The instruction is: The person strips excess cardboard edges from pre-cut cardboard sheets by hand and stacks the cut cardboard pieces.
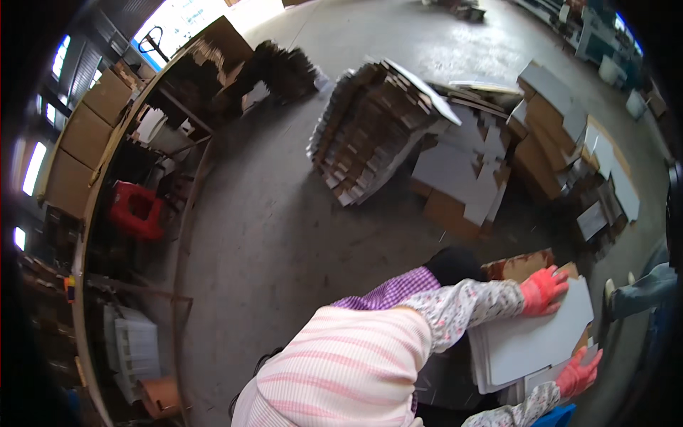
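Note:
My left hand [544,292], in a pink-red glove, rests on the far edge of a stack of flat white cardboard sheets [533,338] at the lower right. Its fingers are stretched out over the top sheet. Lower down, my right hand [578,373], in a matching glove, is at the stack's right-hand edge with its fingers apart; whether it touches a sheet I cannot tell. Both forearms wear floral sleeves. Beside my left hand lies a brown board [518,267] with dark red marks. My striped top covers much of the lower middle.
Bundled cardboard pieces [377,128] stand ahead on the grey floor [249,249]. More white-and-brown cut sheets [462,178] lie to their right. A long bench [89,213] runs along the left, with a red stool [136,210] beneath it. Another person's jeans-clad leg [644,292] is at the right.

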Action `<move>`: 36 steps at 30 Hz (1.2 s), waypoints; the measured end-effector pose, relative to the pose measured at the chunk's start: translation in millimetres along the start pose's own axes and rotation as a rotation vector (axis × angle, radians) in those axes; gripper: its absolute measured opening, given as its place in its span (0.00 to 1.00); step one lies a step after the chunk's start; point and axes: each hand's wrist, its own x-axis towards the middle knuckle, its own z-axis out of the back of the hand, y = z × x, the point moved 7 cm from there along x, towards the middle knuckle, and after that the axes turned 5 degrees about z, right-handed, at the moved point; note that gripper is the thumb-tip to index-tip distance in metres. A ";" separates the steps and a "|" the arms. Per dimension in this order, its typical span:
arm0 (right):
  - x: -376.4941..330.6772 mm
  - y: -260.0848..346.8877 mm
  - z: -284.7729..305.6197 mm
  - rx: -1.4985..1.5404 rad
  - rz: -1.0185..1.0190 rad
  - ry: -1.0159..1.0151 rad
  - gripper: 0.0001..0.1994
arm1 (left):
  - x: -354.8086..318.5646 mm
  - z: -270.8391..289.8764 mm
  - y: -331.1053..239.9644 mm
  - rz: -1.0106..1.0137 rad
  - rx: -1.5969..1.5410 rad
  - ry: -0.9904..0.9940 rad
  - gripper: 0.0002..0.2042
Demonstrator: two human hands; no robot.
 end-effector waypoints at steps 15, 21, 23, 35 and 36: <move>-6.9 51.7 34.8 0.143 0.064 -0.188 0.34 | 4.4 15.3 2.3 0.048 0.038 0.043 0.26; -22.8 30.6 33.1 0.324 -0.103 -0.050 0.34 | 7.4 -2.4 -9.7 0.026 0.072 0.135 0.26; -24.2 35.1 39.4 0.387 -0.061 -0.070 0.34 | 11.3 -0.2 -11.1 0.024 0.069 0.138 0.26; -15.0 18.7 23.3 0.250 0.085 -0.046 0.30 | 10.5 3.5 -9.4 -0.012 -0.060 0.062 0.25; -14.1 19.2 16.5 0.227 0.025 -0.011 0.30 | 6.3 7.1 -2.4 0.000 -0.034 0.021 0.25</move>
